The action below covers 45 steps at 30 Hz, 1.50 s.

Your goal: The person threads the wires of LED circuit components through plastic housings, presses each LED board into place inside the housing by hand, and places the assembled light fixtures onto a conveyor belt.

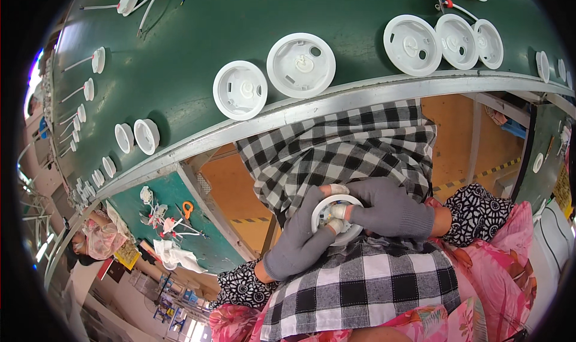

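Over my lap I hold a round white plastic lamp housing (350,236) with its hollow side up. My left hand (300,240), in a grey glove with pale fingertips, grips its left side, with the thumb at the inside. My right hand (393,209), gloved the same way, holds the right side, with its thumb also pressed into the hollow. Small parts inside the housing are mostly covered by my fingers. Ahead of my hands, two similar white housings, a smaller one (240,90) and a larger one (301,66), lie near the edge of a green bench.
A metal rail (360,90) borders the green bench (198,48). Three housings (411,45) sit to the right; several with cables stand along the left. A lower green table (210,243) at left bears orange-handled scissors (188,209) and wired parts. Checked cloth (360,279) covers my lap.
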Motion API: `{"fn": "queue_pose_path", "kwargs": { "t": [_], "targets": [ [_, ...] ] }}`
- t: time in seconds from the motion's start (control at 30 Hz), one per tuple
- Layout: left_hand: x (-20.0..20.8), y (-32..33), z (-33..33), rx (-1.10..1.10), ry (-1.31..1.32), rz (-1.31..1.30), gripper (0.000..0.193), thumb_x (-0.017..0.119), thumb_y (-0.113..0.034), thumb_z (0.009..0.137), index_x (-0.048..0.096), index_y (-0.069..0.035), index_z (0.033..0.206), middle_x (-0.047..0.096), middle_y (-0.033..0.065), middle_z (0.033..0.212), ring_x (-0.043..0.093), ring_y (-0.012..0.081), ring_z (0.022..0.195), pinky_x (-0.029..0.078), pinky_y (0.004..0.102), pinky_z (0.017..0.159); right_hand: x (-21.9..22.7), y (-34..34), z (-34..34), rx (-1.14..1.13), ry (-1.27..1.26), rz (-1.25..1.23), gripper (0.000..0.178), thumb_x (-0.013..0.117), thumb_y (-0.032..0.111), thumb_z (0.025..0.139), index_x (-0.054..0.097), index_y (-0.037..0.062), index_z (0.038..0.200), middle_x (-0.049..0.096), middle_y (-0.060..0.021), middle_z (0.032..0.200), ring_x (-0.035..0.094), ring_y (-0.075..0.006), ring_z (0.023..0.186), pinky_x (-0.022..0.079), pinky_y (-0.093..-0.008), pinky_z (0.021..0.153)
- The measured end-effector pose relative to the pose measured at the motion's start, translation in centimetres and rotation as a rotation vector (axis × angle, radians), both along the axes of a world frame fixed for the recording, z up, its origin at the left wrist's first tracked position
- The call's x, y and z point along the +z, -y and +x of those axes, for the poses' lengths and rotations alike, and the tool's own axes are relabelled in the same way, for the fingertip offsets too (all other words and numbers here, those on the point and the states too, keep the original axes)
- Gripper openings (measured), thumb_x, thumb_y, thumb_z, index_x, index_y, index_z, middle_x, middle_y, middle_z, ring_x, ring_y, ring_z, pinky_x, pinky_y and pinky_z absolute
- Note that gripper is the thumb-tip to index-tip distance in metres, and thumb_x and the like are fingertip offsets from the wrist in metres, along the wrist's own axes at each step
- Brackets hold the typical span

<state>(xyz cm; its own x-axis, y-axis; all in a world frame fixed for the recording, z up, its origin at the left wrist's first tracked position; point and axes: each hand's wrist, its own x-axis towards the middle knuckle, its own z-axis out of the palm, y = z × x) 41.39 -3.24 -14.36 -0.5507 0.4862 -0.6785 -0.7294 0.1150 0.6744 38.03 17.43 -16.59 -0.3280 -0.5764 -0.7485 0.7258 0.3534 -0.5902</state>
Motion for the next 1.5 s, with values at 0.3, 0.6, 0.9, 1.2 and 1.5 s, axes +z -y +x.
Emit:
{"fn": "queue_pose_path", "kwargs": {
  "t": [0.3,0.6,0.9,1.2,1.5],
  "targets": [
    [-0.8,0.9,-1.3,-0.085,-0.105,-0.095,0.053,0.059,-0.016,0.091,0.038,-0.002,0.138,0.064,0.0175,0.111,0.066,0.0244,0.102,0.051,0.0340,0.087,-2.0,0.1,-2.1,0.148,0.031,-0.082,0.039,0.055,0.033,0.094,0.067,0.0003,0.111,0.069,-0.0091,0.072,0.064,-0.0089,0.054,0.052,-0.0263,0.054],
    [0.5,0.1,-2.1,-0.095,0.083,-0.187,0.058,0.063,-0.013,0.088,0.036,-0.004,0.139,0.062,0.0136,0.111,0.066,0.0167,0.087,0.055,0.0289,0.075,-1.5,0.3,-2.7,0.265,-0.092,-0.034,0.044,0.054,0.040,0.093,0.067,-0.0001,0.106,0.068,-0.0114,0.071,0.068,-0.0190,0.064,0.055,-0.0331,0.065],
    [0.9,-0.7,-1.8,-0.042,0.164,-0.181,0.051,0.060,-0.007,0.089,0.038,-0.005,0.135,0.061,0.0083,0.101,0.062,0.0077,0.066,0.052,0.0214,0.055,-2.2,0.2,-1.3,0.264,-0.109,-0.003,0.042,0.055,0.039,0.092,0.069,0.0031,0.108,0.069,-0.0149,0.079,0.070,-0.0225,0.071,0.055,-0.0365,0.071],
    [0.4,-0.7,-2.1,-0.057,0.173,-0.169,0.048,0.058,-0.006,0.090,0.037,-0.003,0.133,0.062,0.0099,0.098,0.063,0.0086,0.063,0.052,0.0226,0.053,-1.5,0.5,-1.2,0.184,-0.021,0.092,0.039,0.056,0.038,0.092,0.070,0.0054,0.108,0.069,-0.0106,0.071,0.068,-0.0190,0.062,0.054,-0.0341,0.065],
    [-0.2,-0.1,-2.7,-0.008,0.262,-0.124,0.052,0.059,-0.006,0.090,0.036,-0.005,0.136,0.061,0.0079,0.097,0.061,0.0070,0.064,0.052,0.0212,0.052,-3.5,0.6,-1.6,0.235,-0.007,-0.049,0.044,0.053,0.040,0.092,0.069,-0.0002,0.100,0.065,-0.0074,0.063,0.065,-0.0137,0.053,0.053,-0.0297,0.056]
  ]
}}
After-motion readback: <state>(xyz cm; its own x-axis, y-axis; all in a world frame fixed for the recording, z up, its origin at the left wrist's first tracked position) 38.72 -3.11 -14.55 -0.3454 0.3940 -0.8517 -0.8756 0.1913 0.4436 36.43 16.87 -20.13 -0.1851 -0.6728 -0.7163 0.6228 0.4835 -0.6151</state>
